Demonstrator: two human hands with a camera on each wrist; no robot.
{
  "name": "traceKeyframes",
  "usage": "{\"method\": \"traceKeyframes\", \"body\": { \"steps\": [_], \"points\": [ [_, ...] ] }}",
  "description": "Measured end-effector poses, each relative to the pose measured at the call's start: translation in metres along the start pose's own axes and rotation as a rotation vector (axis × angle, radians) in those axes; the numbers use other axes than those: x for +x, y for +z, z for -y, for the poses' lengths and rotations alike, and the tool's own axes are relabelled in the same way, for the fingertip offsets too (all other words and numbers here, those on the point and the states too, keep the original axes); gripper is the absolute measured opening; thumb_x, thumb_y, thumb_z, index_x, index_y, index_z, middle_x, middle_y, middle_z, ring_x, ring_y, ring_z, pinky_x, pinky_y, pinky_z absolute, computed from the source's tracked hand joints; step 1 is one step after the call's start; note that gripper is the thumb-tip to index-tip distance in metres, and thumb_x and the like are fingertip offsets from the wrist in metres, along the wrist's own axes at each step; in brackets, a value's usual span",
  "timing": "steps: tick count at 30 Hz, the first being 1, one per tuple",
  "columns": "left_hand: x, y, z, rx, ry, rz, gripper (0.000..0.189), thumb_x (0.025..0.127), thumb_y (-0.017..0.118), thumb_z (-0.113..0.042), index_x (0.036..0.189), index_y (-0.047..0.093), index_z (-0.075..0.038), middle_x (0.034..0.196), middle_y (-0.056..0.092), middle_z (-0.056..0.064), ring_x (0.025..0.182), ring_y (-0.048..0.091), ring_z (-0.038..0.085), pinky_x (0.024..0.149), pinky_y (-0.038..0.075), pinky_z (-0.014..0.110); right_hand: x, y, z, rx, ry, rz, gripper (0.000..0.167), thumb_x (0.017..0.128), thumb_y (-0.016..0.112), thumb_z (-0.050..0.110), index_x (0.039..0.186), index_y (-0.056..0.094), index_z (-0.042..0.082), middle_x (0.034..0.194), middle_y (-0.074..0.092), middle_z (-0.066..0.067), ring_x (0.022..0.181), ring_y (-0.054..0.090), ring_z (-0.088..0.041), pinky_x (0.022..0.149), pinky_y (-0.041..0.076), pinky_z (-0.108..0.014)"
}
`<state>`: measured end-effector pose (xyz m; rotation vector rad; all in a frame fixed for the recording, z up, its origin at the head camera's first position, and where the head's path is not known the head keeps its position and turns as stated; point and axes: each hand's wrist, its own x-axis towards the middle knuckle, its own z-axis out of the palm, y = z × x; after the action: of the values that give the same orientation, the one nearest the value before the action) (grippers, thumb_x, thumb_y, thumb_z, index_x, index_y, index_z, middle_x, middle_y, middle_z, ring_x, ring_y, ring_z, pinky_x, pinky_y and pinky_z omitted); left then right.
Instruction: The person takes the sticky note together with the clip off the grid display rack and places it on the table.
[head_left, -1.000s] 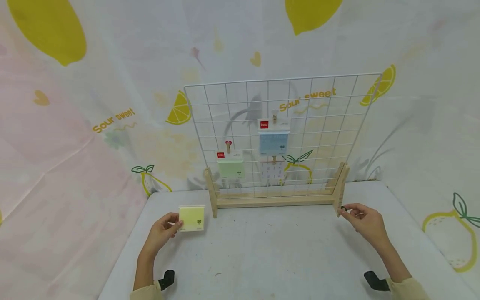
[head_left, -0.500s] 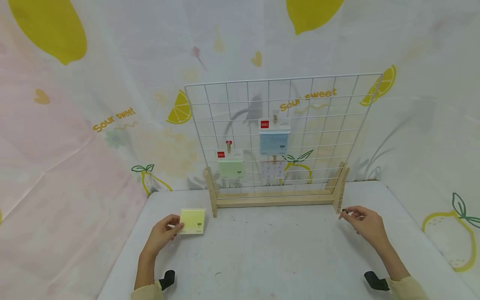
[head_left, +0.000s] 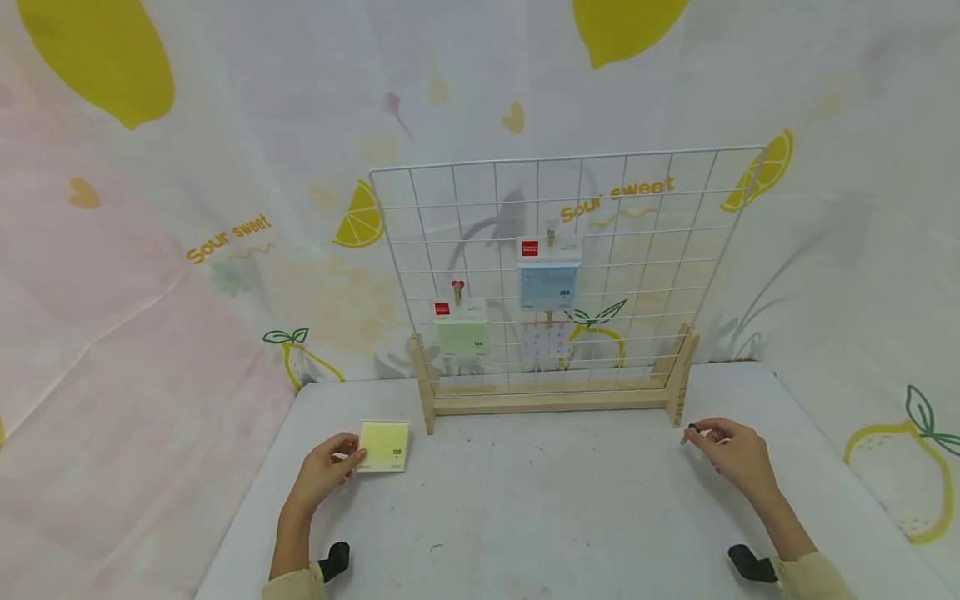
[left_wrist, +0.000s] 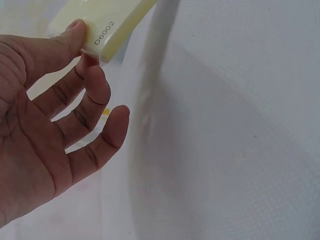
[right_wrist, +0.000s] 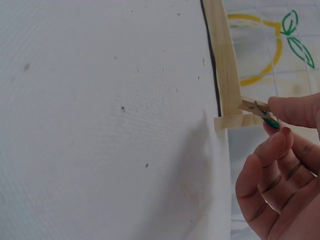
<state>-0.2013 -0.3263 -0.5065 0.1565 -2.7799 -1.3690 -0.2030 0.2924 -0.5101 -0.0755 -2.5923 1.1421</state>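
Note:
My left hand (head_left: 325,469) pinches a pad of yellow sticky notes (head_left: 384,447) by its left edge, thumb in front. In the left wrist view the wrapped pad (left_wrist: 102,25) shows the print "D6002" on its edge. At the right, my right hand (head_left: 737,455) pinches a small wooden clothespin (right_wrist: 257,107) with a green part between thumb and forefinger, close to the foot of the stand. A wire grid panel (head_left: 494,271) in a wooden stand (head_left: 551,406) rises behind. A green note pad (head_left: 462,339) and a blue note pad (head_left: 548,287) hang on it from clothespins.
Below the blue pad a pale patterned sheet (head_left: 545,340) is clipped to the grid. The white table (head_left: 525,500) has small dark specks on it. A cloth backdrop (head_left: 262,125) printed with lemons closes off the back and sides.
Both hands have come slightly down and toward me, the left with the yellow pad, the right with the clothespin, which now stands a little apart from the stand's foot.

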Motion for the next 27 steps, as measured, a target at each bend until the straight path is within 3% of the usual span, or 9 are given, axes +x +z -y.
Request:
{"method": "traceKeyframes", "body": {
  "steps": [13,27],
  "points": [
    [0.0,0.002,0.002,0.057,0.011,-0.027,0.028,0.091,0.071,-0.011,0.113,0.064,0.004,0.097,0.065,0.015,0.069,0.057,0.019,0.055,0.049,0.026,-0.002,0.001,-0.004,-0.042,0.048,0.018,0.031,0.085,0.078,0.023,0.097,0.071,-0.005,0.07,0.057,-0.002,0.045,0.047,-0.011,0.043,0.037,-0.027],
    [0.001,0.003,0.002,0.187,0.04,-0.029,0.025,0.092,0.069,-0.012,0.11,0.065,0.005,0.094,0.065,0.009,0.084,0.058,0.022,0.069,0.049,0.033,-0.007,0.002,-0.012,-0.135,0.094,0.057,0.035,0.088,0.073,0.03,0.1,0.071,-0.003,0.074,0.057,-0.002,0.062,0.048,-0.017,0.051,0.037,-0.029]
  ]
}}
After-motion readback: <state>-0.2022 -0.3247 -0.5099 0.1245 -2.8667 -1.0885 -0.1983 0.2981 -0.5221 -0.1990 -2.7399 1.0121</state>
